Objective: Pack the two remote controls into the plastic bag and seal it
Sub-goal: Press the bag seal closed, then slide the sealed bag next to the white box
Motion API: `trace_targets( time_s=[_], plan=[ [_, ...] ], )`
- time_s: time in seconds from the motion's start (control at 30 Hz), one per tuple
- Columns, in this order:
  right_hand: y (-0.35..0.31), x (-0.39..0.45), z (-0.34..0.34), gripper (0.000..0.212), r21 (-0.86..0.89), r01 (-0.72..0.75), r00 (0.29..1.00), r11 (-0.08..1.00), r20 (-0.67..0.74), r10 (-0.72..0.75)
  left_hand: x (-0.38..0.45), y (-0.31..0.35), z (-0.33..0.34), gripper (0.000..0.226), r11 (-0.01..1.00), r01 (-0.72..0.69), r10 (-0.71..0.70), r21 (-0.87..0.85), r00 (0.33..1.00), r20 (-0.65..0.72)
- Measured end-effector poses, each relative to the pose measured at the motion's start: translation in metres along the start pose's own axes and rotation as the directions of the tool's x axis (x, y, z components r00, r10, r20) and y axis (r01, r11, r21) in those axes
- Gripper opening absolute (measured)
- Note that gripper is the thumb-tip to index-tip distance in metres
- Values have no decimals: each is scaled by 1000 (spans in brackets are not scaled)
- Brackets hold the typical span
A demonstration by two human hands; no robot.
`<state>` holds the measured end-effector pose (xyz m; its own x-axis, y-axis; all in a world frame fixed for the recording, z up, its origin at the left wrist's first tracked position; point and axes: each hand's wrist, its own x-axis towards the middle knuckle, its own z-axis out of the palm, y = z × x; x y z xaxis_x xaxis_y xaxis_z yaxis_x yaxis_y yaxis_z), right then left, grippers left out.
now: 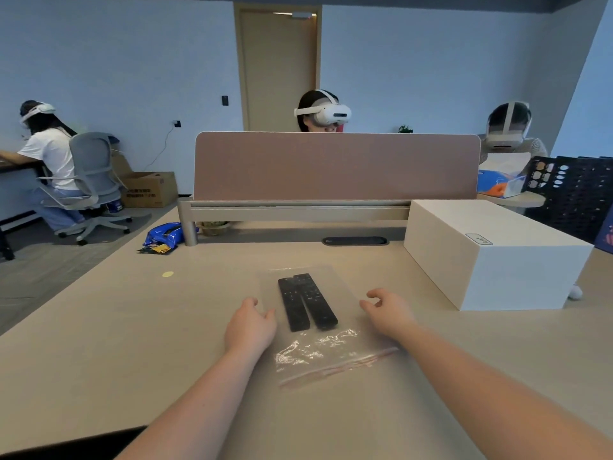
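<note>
Two black remote controls lie side by side inside a clear plastic bag [318, 351] on the beige table; the left remote [292, 304] and the right remote [315, 300] touch along their length. The bag's pinkish zip strip [338, 365] runs across its near end, closest to me. My left hand [251, 323] rests at the bag's left edge, fingers loosely spread, holding nothing. My right hand [388, 310] hovers at the bag's right edge, fingers curled apart, also holding nothing.
A large white box [491, 257] stands on the table to the right. A brown desk divider [336, 166] crosses the back, with blue snack packets [164, 235] at its left foot. People wearing headsets sit beyond and at the left. A small yellow dot [168, 274] marks the tabletop.
</note>
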<state>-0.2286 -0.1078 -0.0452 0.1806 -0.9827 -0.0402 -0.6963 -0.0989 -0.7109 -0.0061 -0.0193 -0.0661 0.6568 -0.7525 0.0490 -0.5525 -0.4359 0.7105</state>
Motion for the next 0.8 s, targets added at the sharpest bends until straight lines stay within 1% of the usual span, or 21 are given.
trace_targets(
  time_s=[0.1, 0.17, 0.2, 0.3, 0.43, 0.53, 0.63, 0.8],
  plan=[
    [-12, 16, 10, 49, 56, -33, 998, 998, 49, 31, 11, 6, 12, 49, 1000, -2, 2, 16, 1000, 7],
    [-13, 25, 18, 46, 31, -29, 996, 999, 79, 26, 12, 6, 19, 41, 999, -27, 28, 30, 999, -30],
    [-11, 29, 22, 44, 31, -23, 997, 999, 72, 21, 12, 6, 23, 38, 998, -53, 55, 33, 997, -58],
    [-1, 40, 32, 40, 53, -1, 1000, 999, 1, 1, 13, 8, 32, 34, 984, -172, 175, 40, 979, -107],
    [8, 48, 27, 37, 9, 50, 994, 999, -95, -49, 21, 24, 49, 35, 959, -274, 280, 69, 954, -107],
    [18, 60, 17, 38, -42, 58, 984, 997, -167, -64, 31, 39, 66, 36, 943, -319, 328, 91, 939, -105],
    [31, 76, 7, 39, -86, 58, 969, 995, -234, -77, 42, 59, 85, 34, 925, -363, 371, 110, 926, -73],
    [50, 99, -12, 41, -196, -5, 948, 981, -313, -57, 65, 91, 119, 28, 902, -410, 418, 137, 908, -32]
  ],
)
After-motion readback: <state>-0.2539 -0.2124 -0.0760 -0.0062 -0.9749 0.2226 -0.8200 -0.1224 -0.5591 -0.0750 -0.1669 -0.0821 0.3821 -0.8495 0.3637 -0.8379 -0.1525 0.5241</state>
